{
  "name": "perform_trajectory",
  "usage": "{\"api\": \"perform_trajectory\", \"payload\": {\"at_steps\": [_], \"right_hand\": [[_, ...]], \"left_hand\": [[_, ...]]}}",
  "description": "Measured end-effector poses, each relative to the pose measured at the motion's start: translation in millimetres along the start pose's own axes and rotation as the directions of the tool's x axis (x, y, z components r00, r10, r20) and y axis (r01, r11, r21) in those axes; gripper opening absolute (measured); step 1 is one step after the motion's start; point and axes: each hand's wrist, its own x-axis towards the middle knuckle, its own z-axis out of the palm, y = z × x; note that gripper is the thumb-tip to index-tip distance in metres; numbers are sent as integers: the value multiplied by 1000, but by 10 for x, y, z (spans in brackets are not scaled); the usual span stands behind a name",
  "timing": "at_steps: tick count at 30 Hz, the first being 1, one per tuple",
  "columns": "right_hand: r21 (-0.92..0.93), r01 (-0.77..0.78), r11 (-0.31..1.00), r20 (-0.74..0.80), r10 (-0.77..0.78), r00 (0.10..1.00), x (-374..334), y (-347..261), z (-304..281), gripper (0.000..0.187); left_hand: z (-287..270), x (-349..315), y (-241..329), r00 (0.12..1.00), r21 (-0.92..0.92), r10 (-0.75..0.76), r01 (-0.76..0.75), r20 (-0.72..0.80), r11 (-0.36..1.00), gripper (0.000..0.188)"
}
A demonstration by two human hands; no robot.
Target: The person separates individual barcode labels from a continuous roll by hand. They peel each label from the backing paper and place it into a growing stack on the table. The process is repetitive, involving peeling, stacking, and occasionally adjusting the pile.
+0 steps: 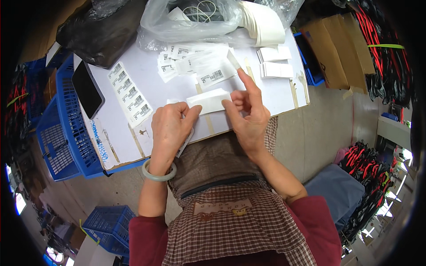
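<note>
In the head view, a small white rectangular paper label (208, 101) is pinched at its left end by the thumb and forefinger of the left hand (171, 128) and at its right end by the thumb and curled fingers of the right hand (248, 113), whose forefinger is stretched out straight; the label is held just above the near edge of the white board bench (146, 75). A second white slip appears to be tucked under the left palm, though this cannot be told for certain. A slip of the pinch could let the label curl and stick to itself or to a finger, and a sweep of the right forearm could scatter the loose heap of barcode labels (191, 62) lying just beyond. One long strip of barcode stickers (131, 94) is counted at the left, one black phone (87, 89) beside it overhanging the bench edge, where a nudge could tip it into the blue plastic basket (57, 133), two small stacks of white blank labels (275, 62) at the right, and one clear plastic bag (191, 20) at the back.
</note>
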Motion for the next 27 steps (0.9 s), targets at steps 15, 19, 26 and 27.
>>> {"api": "perform_trajectory", "payload": {"at_steps": [15, 19, 26, 27], "right_hand": [[-73, -291, 954, 476, 290, 830, 394, -132, -109, 13], [-111, -225, 968, 469, 251, 847, 407, -133, -72, 12], [-179, -267, 947, 465, 321, 825, 439, -158, -56, 13], [-192, -279, 941, 470, 337, 816, 454, -180, -56, 13]], "left_hand": [[11, 14, -71, 1000, -66, 2, -1, 21, 998, 36], [-46, 6, -93, 995, -56, -48, 53, 83, 997, 34], [-33, 6, -96, 996, -143, -36, 47, 80, 989, 38], [-50, 15, -78, 996, -156, -29, 43, 89, 987, 38]]}}
